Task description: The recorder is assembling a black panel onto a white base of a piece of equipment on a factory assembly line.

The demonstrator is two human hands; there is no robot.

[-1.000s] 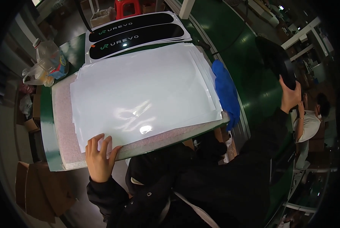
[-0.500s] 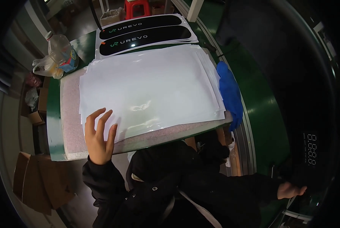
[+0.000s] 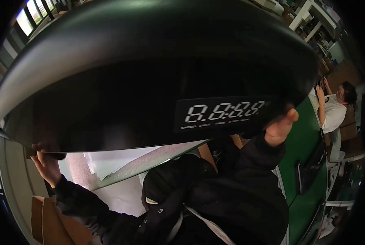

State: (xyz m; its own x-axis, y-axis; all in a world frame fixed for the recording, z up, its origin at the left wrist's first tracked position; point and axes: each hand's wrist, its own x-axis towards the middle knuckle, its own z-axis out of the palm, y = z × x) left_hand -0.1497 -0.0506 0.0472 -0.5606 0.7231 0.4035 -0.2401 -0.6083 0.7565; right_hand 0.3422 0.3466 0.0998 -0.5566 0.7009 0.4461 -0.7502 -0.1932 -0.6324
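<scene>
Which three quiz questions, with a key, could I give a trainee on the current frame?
1. Where is the display on the black curved panel, as pictured?
A. Left of its middle
B. Right of its middle
C. Along its top edge

2. True or false: the right hand is at the panel, while the left hand is well away from it.

3. What white items show just below the panel's lower edge?

Key: 1. B. 2. False. 3. White sheets, partly hidden.

At ten o'clock, a bright window [image 3: 24, 23] is crossed by dark bars. A white frame [image 3: 301, 15] slants at two o'clock. A person [image 3: 334, 112] in a white top is at three, just beside a green surface [image 3: 297, 153]. A brown cardboard box [image 3: 60, 222] shows at eight.
</scene>
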